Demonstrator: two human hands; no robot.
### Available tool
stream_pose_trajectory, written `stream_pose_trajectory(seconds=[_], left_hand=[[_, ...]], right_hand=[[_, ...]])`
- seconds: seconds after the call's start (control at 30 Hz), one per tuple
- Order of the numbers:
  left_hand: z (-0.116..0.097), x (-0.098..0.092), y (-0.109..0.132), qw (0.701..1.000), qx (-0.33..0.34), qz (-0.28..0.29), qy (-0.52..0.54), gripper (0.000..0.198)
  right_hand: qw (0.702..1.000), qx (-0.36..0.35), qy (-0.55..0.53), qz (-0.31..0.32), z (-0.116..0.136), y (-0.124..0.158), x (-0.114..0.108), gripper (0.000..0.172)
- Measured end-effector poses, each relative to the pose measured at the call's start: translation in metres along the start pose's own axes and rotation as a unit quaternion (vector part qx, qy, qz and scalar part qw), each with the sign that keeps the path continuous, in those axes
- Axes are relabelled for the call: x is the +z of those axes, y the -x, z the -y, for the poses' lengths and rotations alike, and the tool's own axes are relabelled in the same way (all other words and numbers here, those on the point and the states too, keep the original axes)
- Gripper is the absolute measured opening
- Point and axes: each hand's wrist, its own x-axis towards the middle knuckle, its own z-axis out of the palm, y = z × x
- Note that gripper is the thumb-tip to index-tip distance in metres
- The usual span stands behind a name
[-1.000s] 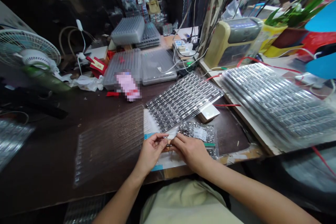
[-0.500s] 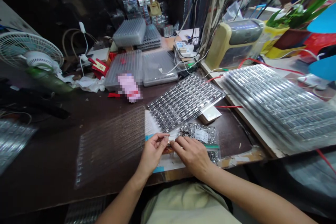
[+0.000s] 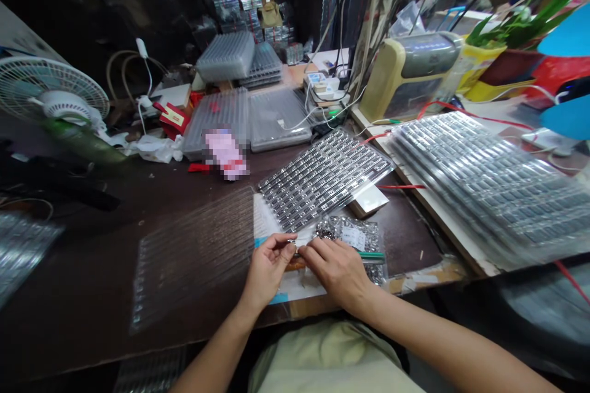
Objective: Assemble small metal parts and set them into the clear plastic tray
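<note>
A second earlier the two hands were close together over a slim piece; now the right hand (image 3: 340,269) sat a little farther from the left hand (image 3: 267,269), and more of one orange thing (image 3: 295,264) showed below them. Both trays had stayed put.

The left hand pinched one small part (image 3: 295,248) between thumb and forefinger, just off the near edge of the full tray (image 3: 327,178); its exact shape was too small to tell. The right hand's fingers were curled, their tips just beside that part; whether they gripped it could not be told.

Everything lay around the full tray, which held many silver pieces in rows. Near its close edge were one bag (image 3: 332,225) of metal bits and one sheet (image 3: 302,290) under the hands. One clear tray (image 3: 193,252) lay left of it on the desk (image 3: 92,295). One white box (image 3: 370,199) stood at its right side, partly beneath it. Right of it was one stack (image 3: 488,178) of filled trays, layers uncounted; well left stood one fan (image 3: 59,101).
</note>
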Motion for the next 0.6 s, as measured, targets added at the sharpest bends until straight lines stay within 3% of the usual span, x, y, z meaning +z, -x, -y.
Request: stream_pose_trajectory(seconds=[0.6], left_hand=[[-0.0012, -0.0001, -0.0019, 1.0, -0.005, 0.003, -0.014, 0.035]], right_hand=[[1.0, 0.0, 0.01, 0.01, -0.003, -0.0023, -0.0014, 0.019]])
